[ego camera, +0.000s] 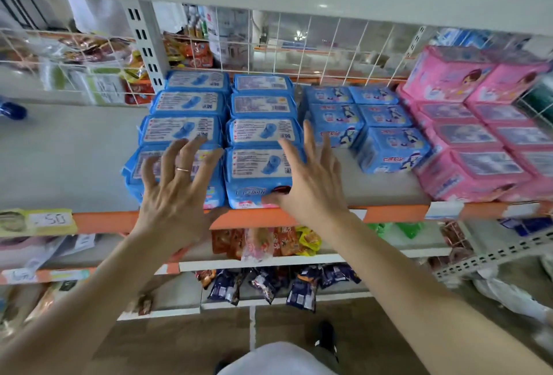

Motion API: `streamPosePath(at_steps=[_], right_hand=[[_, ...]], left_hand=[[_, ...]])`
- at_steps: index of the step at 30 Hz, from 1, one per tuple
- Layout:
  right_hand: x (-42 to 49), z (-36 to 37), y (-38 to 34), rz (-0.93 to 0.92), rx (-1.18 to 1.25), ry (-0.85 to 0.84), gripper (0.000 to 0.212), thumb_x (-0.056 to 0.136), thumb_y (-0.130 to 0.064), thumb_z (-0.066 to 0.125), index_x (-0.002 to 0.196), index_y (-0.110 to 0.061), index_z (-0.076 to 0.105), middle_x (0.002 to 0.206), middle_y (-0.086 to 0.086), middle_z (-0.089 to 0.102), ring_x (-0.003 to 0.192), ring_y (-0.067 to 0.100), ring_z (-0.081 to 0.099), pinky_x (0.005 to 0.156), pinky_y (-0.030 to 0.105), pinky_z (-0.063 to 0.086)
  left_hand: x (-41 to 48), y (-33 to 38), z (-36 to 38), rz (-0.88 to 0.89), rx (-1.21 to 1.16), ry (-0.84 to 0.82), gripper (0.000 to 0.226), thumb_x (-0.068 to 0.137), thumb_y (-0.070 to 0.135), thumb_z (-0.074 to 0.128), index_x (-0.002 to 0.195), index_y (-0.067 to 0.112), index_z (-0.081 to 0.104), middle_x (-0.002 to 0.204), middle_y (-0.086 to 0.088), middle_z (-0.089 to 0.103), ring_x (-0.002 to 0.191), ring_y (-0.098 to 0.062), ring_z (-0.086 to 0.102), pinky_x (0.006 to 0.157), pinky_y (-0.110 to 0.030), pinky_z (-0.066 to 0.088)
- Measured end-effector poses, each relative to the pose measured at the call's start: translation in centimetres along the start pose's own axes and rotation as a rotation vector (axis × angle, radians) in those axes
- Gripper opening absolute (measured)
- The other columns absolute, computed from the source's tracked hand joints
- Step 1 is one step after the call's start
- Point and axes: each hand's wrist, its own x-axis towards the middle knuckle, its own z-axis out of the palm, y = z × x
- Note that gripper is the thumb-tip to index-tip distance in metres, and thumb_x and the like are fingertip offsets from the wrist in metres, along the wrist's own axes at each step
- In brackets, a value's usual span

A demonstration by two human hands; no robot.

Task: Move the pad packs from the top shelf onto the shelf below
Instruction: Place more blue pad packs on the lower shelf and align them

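Both grips spread open, left grip [176,195] and right grip [308,186] over front blue pad packs [257,177]

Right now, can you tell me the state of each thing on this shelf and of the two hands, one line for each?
Left hand: open, fingers spread over the front left blue pack, gripping nothing yet.
Right hand: open, thumb at the front right blue pack, not closed on it.
Blue packs: two rows of four, lying flat, still on the shelf.
Small blue boxes: stacked, untouched.
Pink packs: stacked at the right, untouched.
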Motion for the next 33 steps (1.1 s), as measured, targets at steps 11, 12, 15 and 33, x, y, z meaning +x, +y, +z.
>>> streamPosePath(at_steps=[11,12,15,33], right_hand=[[1.7,1.0,-1.7,-0.188,-0.128,-0.115,0.102,0.078,-0.080,0.056,0.157,-0.041,0.005,0.168,0.002,-0.001,0.148,0.053,0.000,0.105,0.069,0.034],[1.7,1.2,-1.7,-0.192,-0.128,-0.084,0.099,0.080,-0.078,0.056,0.157,-0.040,0.008,0.168,0.003,0.003,0.148,0.052,0.002,0.103,0.067,0.037],[2.0,1.5,-1.8,-0.185,-0.143,-0.062,0.097,0.080,-0.078,0.056,0.157,-0.040,0.012,0.167,0.004,0.011,0.148,0.052,0.006,0.102,0.065,0.040],[4.0,-0.8,0.9,0.246,0.639,-0.037,0.091,0.078,-0.089,0.031,0.155,-0.045,0.011,0.167,-0.010,-0.001,0.154,0.024,0.003,0.121,0.054,0.012]], left_hand=[[1.3,-5.6,0.1,-0.077,0.023,-0.260,0.120,0.049,0.052,0.095,0.152,0.021,0.042,0.159,-0.013,0.033,0.139,-0.049,0.029,0.085,-0.077,0.042],[1.3,-5.9,0.4,-0.063,0.020,-0.254,0.120,0.049,0.050,0.096,0.152,0.020,0.043,0.158,-0.014,0.035,0.138,-0.050,0.031,0.081,-0.077,0.043],[1.5,-6.8,1.2,-0.023,0.021,-0.214,0.119,0.047,0.048,0.096,0.150,0.019,0.045,0.155,-0.015,0.039,0.132,-0.052,0.035,0.074,-0.077,0.044],[3.3,-9.6,-0.3,-0.693,-0.797,-0.125,0.114,0.068,0.084,0.053,0.159,0.024,0.020,0.161,-0.003,0.030,0.133,-0.016,0.044,0.106,-0.036,0.039]])
